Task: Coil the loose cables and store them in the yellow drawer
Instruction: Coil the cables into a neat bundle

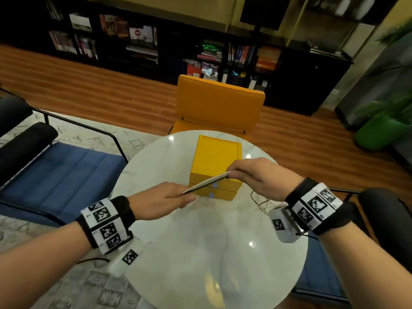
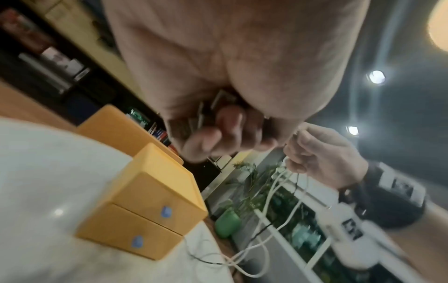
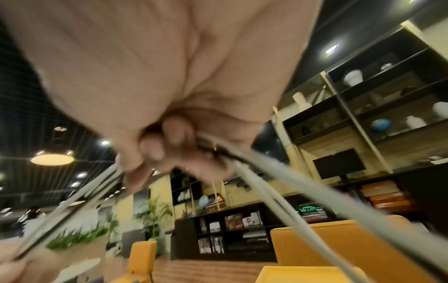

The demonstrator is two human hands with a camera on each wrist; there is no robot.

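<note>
A bundle of white and dark cables (image 1: 207, 182) is stretched taut between my two hands, above the white round table (image 1: 200, 253). My left hand (image 1: 188, 197) pinches its lower left end, fingers curled (image 2: 218, 134). My right hand (image 1: 231, 173) grips the upper right end, and strands (image 3: 290, 201) run out past its fingers (image 3: 164, 145). Loose white and black cable tails (image 2: 269, 201) hang from the right hand onto the table (image 1: 259, 202). Just behind the bundle stands the yellow drawer box (image 1: 216, 157), with its two blue-tabbed drawers (image 2: 145, 216) pushed in.
A yellow chair (image 1: 219, 103) stands behind the table and a blue seat (image 1: 58, 170) to the left. A dark armrest (image 1: 388, 219) is at the right. Bookshelves (image 1: 133, 41) line the far wall. A green pot (image 1: 379, 132) stands on the floor at right.
</note>
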